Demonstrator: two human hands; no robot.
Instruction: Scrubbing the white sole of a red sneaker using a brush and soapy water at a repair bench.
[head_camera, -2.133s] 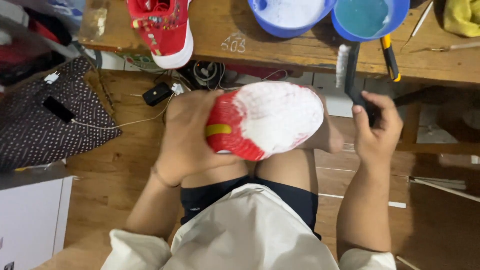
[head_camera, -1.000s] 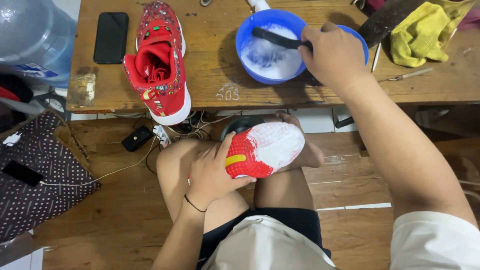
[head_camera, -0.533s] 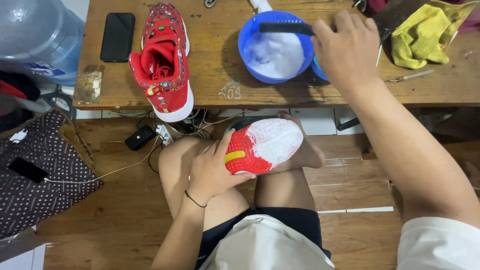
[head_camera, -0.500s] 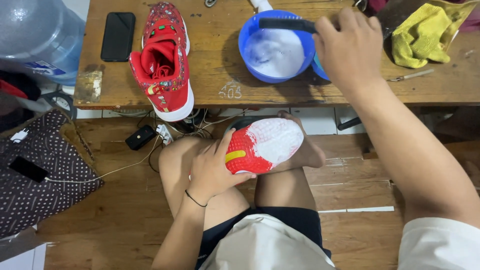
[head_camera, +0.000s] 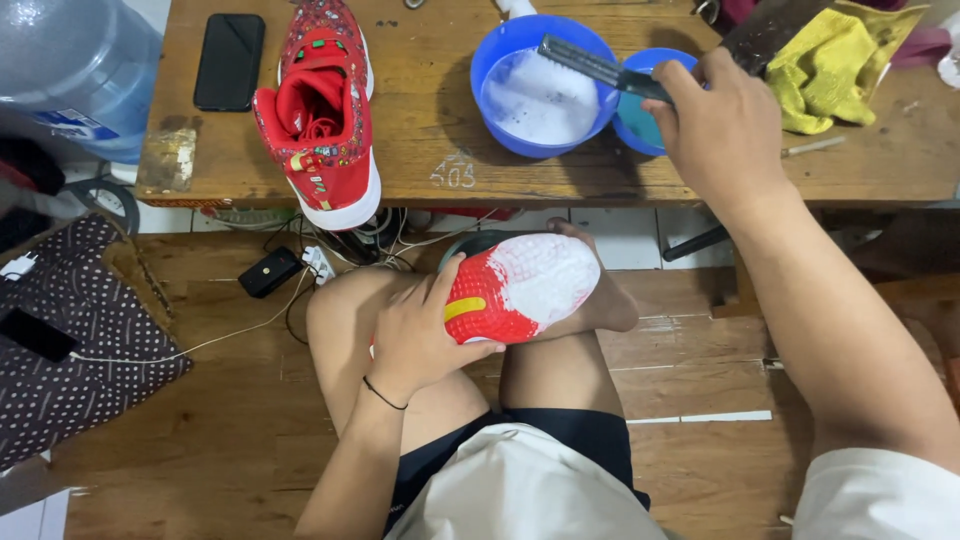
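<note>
Clamped around a red shoe (head_camera: 515, 290) turned sole-up on the lap, the left hand (head_camera: 420, 335) grips its heel end. Beyond the shoe, over the wooden table (head_camera: 440, 170), the right hand (head_camera: 725, 125) is closed on a dark brush (head_camera: 600, 68) above the soapy blue bowl (head_camera: 540, 90). Left of the bowl stands the second red shoe (head_camera: 320, 110).

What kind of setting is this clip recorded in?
Probably a home or small workshop corner set up for shoe cleaning: a wooden table bears a blue basin of soapy water and a red shoe, above a wooden floor with cables.
</note>
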